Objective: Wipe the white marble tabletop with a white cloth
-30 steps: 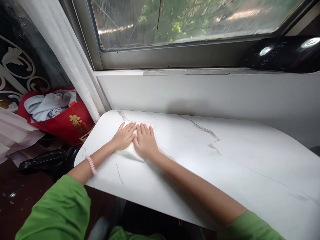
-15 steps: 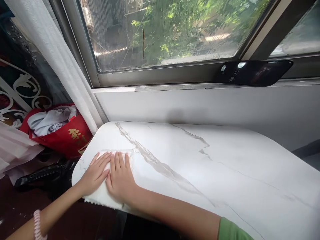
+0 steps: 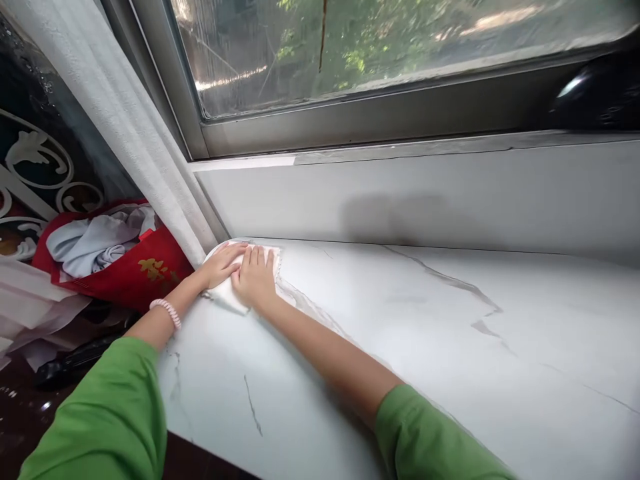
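Observation:
My left hand point(image 3: 223, 264) lies flat on a white cloth point(image 3: 229, 297) at the far left corner of a white marble-patterned table point(image 3: 295, 393). Beside it my right hand point(image 3: 255, 277) presses down on the same cloth, fingers stretched out and pointing away from me. The two hands touch or nearly touch at the thumbs. Much of the cloth is hidden under them; its edges show around the fingers and below the palms. A pink coiled band point(image 3: 167, 311) circles my left wrist.
Behind the table runs a white wall point(image 3: 300, 200) under a metal-framed window point(image 3: 375, 113). A dark, blurred phone point(image 3: 600, 100) leans at the right of the frame. To the left hang a white curtain point(image 3: 135, 127) and a red bag point(image 3: 127, 270) holding pale cloth.
Both hands have slid the cloth away from me, from the near left edge to the far left corner of the table. The view has shifted, and both green sleeves now show.

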`<act>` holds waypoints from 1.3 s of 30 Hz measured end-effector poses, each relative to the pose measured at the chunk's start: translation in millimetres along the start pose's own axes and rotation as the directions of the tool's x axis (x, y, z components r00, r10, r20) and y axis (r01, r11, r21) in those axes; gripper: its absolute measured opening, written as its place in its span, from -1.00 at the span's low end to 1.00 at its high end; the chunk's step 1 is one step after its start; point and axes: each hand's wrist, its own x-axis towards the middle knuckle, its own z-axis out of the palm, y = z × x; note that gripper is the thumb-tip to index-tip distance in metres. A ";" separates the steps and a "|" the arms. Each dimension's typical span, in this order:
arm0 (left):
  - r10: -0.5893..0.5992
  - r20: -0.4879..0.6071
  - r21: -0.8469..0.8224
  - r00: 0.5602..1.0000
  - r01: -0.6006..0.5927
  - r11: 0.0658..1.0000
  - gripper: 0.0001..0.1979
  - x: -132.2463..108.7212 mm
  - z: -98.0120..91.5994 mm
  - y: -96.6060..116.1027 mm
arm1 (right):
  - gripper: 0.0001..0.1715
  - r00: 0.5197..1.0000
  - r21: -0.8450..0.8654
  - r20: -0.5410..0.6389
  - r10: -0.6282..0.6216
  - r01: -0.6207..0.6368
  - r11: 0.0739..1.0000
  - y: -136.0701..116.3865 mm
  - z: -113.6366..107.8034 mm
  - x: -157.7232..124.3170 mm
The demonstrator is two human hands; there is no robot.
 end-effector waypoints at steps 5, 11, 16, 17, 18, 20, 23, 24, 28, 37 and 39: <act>-0.048 -0.030 0.044 0.998 0.050 0.998 -0.51 25.7 2.0 -36.3 | -0.30 1.000 -0.007 -0.016 0.002 -0.002 1.000 8.6 19.7 39.9; -0.080 -0.042 0.067 0.996 0.083 0.994 -0.51 27.6 1.3 -46.4 | -0.31 1.000 -0.031 -0.011 -0.023 0.022 0.999 9.9 28.7 53.2; -0.135 -0.060 0.081 0.989 0.139 0.987 -0.54 12.2 4.2 -33.2 | -0.31 0.999 -0.033 0.010 -0.046 0.046 0.998 6.6 24.1 37.9; -0.141 -0.065 0.082 0.988 0.147 0.986 -0.55 6.1 4.8 -28.7 | -0.31 0.999 -0.031 0.018 -0.051 0.051 0.998 4.4 21.7 32.0; -0.146 -0.070 0.081 0.987 0.151 0.985 -0.55 -1.3 5.1 -23.3 | -0.31 0.998 -0.029 0.026 -0.058 0.059 0.998 1.4 18.8 25.0; -0.158 -0.075 0.074 0.985 0.164 0.984 -0.55 -20.4 4.9 -10.3 | -0.31 0.996 -0.025 0.044 -0.083 0.084 0.996 -6.9 12.0 8.0; -0.179 -0.079 0.061 0.981 0.184 0.981 -0.54 -56.8 3.4 13.0 | -0.32 0.989 -0.007 0.072 -0.126 0.126 0.992 -24.5 0.7 -22.8; -0.181 -0.083 0.057 0.980 0.186 0.981 -0.54 -69.9 2.9 21.1 | -0.32 0.988 0.004 0.078 -0.136 0.137 0.991 -31.3 -3.2 -33.8; -0.195 -0.115 0.035 0.974 0.200 0.979 -0.54 -122.8 1.5 51.8 | -0.30 0.981 0.051 0.090 -0.174 0.170 0.984 -60.6 -19.2 -78.1; -0.318 -0.100 0.037 0.943 0.323 0.946 -0.49 -219.8 -7.0 114.3 | -0.28 0.928 0.166 0.177 -0.329 0.301 0.939 -108.2 -47.2 -150.5; -0.335 -0.118 0.044 0.935 0.342 0.939 -0.48 -227.3 -6.1 120.0 | -0.28 0.916 0.197 0.188 -0.354 0.318 0.927 -110.4 -49.9 -153.4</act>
